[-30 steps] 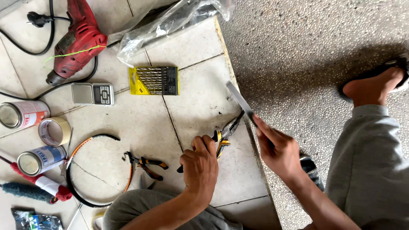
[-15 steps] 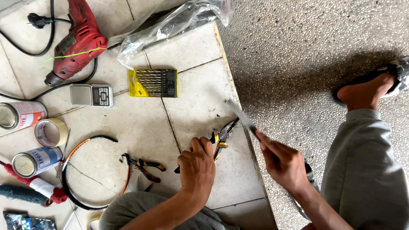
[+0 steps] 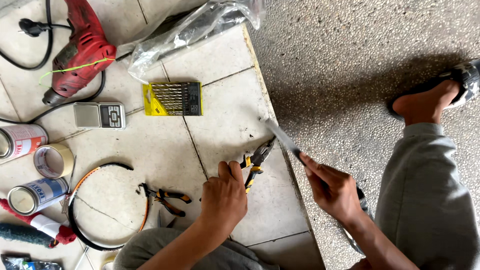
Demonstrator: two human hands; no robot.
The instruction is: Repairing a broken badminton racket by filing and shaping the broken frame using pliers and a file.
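My left hand grips yellow-and-black pliers whose jaws point up and right near the tiled step's edge. A flat grey metal file is held in my right hand, its tip slanting up-left toward the plier jaws. What the jaws clamp is too small to tell. My grey-trousered right leg and sandalled foot rest on the lower pebbled floor.
On the tiles lie a drill-bit set, a small pocket scale, a red electric drill, a clear plastic bag, two cans, a tape roll, a black-orange hoop and orange-handled pliers.
My right hand has drawn the file down and to the right, back along the step's edge. The left hand with the pliers has stayed put.
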